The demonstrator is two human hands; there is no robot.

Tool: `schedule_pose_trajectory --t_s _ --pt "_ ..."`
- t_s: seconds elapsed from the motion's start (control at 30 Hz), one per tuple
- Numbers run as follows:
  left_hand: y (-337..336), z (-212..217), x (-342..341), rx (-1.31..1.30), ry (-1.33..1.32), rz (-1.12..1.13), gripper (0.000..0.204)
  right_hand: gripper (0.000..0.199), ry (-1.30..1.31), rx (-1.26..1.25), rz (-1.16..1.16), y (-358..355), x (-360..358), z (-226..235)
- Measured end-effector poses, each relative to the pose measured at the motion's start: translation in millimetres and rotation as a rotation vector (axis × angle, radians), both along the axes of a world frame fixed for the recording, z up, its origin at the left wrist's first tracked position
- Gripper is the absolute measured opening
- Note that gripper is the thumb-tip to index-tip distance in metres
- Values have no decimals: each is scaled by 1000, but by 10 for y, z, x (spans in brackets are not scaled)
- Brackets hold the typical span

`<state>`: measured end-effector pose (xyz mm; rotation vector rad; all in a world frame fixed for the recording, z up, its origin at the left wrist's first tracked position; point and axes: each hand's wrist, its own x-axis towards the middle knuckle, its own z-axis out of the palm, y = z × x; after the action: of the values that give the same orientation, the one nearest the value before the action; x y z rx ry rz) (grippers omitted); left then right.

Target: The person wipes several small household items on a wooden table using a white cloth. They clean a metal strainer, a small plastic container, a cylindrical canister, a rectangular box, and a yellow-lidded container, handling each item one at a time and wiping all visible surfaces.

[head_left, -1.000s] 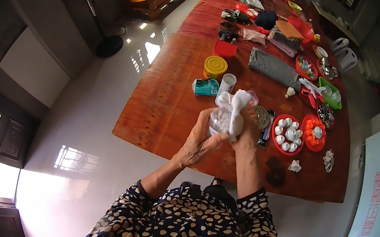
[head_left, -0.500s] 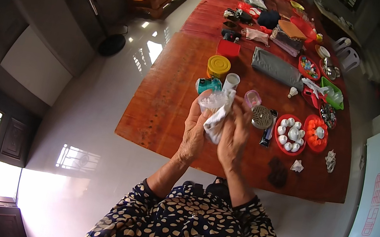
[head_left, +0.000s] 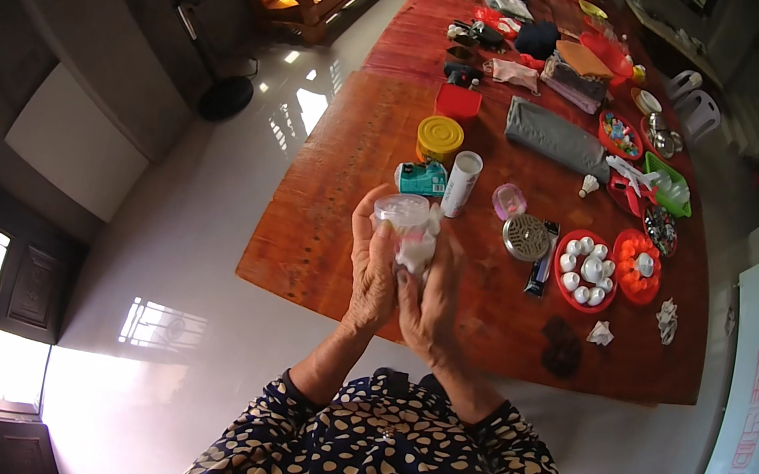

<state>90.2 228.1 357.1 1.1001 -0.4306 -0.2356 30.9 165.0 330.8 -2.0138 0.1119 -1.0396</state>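
Observation:
Above the near edge of the red-brown wooden table (head_left: 330, 228), my left hand (head_left: 372, 276) is closed round a clear plastic container (head_left: 402, 209) with a wide round top. My right hand (head_left: 432, 299) presses a white cloth (head_left: 417, 254) against the container's side, its fingers bent round the cloth. Some pink shows at the container's side. Just beyond my hands stand a white cylindrical tube (head_left: 461, 185) and a teal packet (head_left: 421, 177). Behind them is a canister with a yellow lid (head_left: 440, 134).
To the right are a small pink container (head_left: 509, 201), a round patterned metal piece (head_left: 527, 238) and a red dish (head_left: 558, 266) of white cups. Crumpled white tissue (head_left: 600, 333) and a dark brown bundle (head_left: 561, 345) lie near the front edge. A folded grey cloth (head_left: 554, 138) lies farther back.
My right hand and the white cloth have come lower and closer against the container. The container's round top now faces up more, and the white tube shows more fully.

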Motion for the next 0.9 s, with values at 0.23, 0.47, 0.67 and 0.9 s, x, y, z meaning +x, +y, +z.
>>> schedule_pose_trajectory --t_s 0.23,0.47,0.67,0.9 --pt "52 -357 -33 -92 41 -83 55 34 -14 64 -16 -104 -30 -105" --pt "-21 -305 -132 -65 57 -39 67 29 163 715 340 -457 61 63" --pt "-27 -352 -28 -177 176 83 56 22 221 502 339 -215 -151 -169" --pt "32 -434 71 7 -23 69 63 20 175 398 343 -518 -442 5"
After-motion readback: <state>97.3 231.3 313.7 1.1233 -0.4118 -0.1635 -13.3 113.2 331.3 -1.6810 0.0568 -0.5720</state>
